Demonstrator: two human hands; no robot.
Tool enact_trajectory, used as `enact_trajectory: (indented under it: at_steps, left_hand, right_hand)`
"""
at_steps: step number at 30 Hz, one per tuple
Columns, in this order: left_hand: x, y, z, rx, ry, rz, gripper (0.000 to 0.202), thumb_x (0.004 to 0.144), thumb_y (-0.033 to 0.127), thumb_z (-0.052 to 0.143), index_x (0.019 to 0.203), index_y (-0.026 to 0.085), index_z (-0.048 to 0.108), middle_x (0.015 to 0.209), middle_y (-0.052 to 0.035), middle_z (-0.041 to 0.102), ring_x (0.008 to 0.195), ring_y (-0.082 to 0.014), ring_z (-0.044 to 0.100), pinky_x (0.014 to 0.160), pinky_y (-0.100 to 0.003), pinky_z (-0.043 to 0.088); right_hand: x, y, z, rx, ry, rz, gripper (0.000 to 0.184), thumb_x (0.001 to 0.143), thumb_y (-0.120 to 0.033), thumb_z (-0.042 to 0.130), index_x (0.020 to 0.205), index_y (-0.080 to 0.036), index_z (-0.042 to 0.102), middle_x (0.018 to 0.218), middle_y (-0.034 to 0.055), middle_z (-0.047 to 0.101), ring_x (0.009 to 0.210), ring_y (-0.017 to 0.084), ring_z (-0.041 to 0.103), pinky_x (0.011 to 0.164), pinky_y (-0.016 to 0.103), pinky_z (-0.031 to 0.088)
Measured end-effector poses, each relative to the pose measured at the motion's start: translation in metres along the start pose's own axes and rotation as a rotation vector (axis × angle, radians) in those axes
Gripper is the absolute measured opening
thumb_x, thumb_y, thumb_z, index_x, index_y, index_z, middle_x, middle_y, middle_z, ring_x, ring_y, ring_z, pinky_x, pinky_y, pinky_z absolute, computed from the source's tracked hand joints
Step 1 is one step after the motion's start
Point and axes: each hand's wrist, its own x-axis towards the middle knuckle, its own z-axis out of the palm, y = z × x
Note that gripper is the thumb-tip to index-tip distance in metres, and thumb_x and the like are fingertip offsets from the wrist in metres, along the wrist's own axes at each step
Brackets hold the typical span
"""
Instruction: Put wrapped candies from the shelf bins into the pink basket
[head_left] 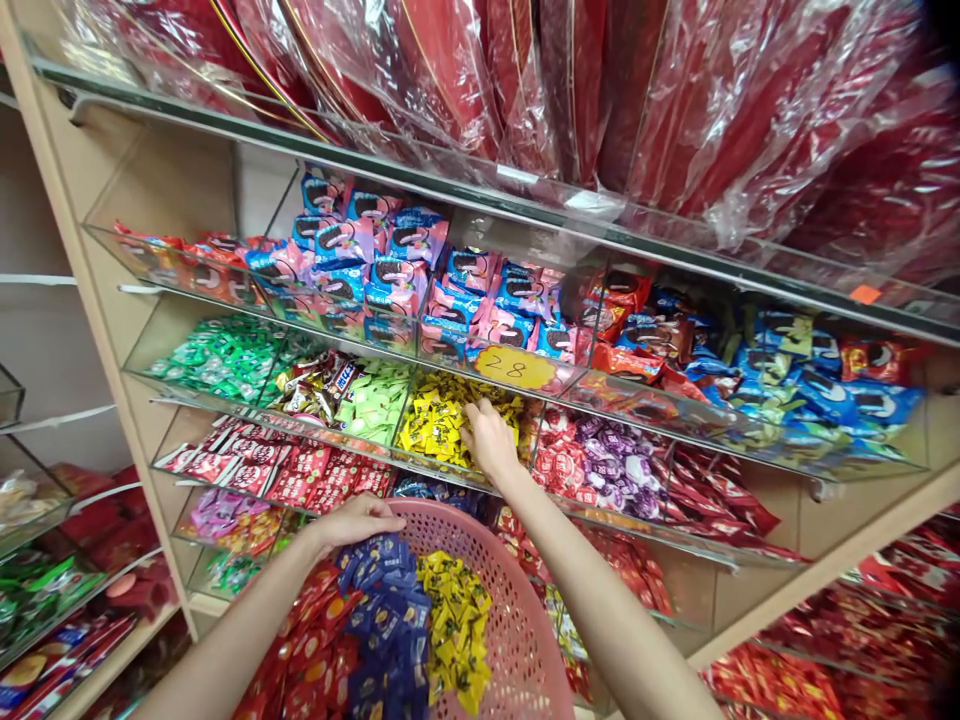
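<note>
My left hand (365, 521) is closed on the far rim of a pink perforated plastic basket (517, 600). Inside the basket lie red-wrapped sweets (307, 640), dark blue packets (390, 610) and yellow-wrapped candies (456, 625), each kind in its own patch. Ahead and to the right, my right hand (491, 440) reaches into a clear shelf compartment of yellow-wrapped candies (435, 420). Its fingers are curled down among the candies, and their tips are partly hidden.
Light green packets (375, 405) fill the section left of the yellow candies; purple-wrapped sweets (615, 465) lie to the right. Blue and pink cookie packs (397, 255) sit on the tier above, behind a yellow price tag (515, 367). Plastic-wrapped red goods (525, 80) crowd the top glass shelf.
</note>
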Motion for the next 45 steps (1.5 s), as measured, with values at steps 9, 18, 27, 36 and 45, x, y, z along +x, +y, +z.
enact_trajectory:
  at_steps: [9,18,27,36,45]
  left_hand:
    - [-0.001,0.000,-0.001,0.031,0.025,-0.008,0.045,0.059,0.061,0.054,0.057,0.016,0.057,0.062,0.0013,0.051,0.056,-0.0105,0.041,0.050,-0.019,0.029]
    - [0.001,-0.006,-0.001,0.042,0.039,0.005,0.043,0.063,0.058,0.052,0.058,0.016,0.056,0.062,0.0013,0.050,0.055,-0.0103,0.041,0.050,-0.019,0.028]
    - [0.003,-0.008,0.000,0.041,0.025,-0.007,0.044,0.063,0.060,0.051,0.062,0.016,0.058,0.064,0.0003,0.052,0.056,-0.0114,0.043,0.050,-0.019,0.029]
    - [0.000,-0.003,0.000,-0.032,0.005,-0.006,0.043,0.065,0.057,0.051,0.069,0.016,0.061,0.068,-0.0004,0.058,0.063,-0.0135,0.049,0.058,-0.021,0.034]
    - [-0.012,0.015,-0.005,-0.070,-0.005,0.008,0.018,0.061,0.029,0.054,0.070,0.018,0.064,0.082,0.0004,0.062,0.081,-0.0158,0.053,0.073,-0.023,0.039]
  right_hand:
    - [0.005,0.000,0.015,-0.020,0.055,-0.083,0.017,0.084,-0.020,0.033,0.096,-0.019,0.045,0.096,0.0058,0.047,0.086,0.016,0.047,0.065,0.024,0.035]
    - [0.002,-0.002,0.023,0.024,0.155,-0.124,0.020,0.086,-0.020,0.029,0.088,-0.018,0.049,0.093,0.0072,0.047,0.085,0.016,0.044,0.071,0.025,0.034]
    - [0.003,0.008,0.017,0.452,0.293,0.020,0.021,0.083,-0.025,0.031,0.085,-0.017,0.050,0.085,0.0043,0.052,0.074,0.013,0.048,0.067,0.024,0.036]
    - [-0.047,0.004,-0.005,1.193,0.319,0.210,0.021,0.074,-0.036,0.049,0.080,-0.015,0.052,0.066,-0.0010,0.054,0.055,0.009,0.048,0.052,0.020,0.037]
    - [-0.104,-0.046,0.063,1.838,-0.344,0.524,0.025,0.061,-0.034,0.064,0.071,-0.015,0.052,0.052,-0.0048,0.053,0.044,0.005,0.047,0.043,0.015,0.034]
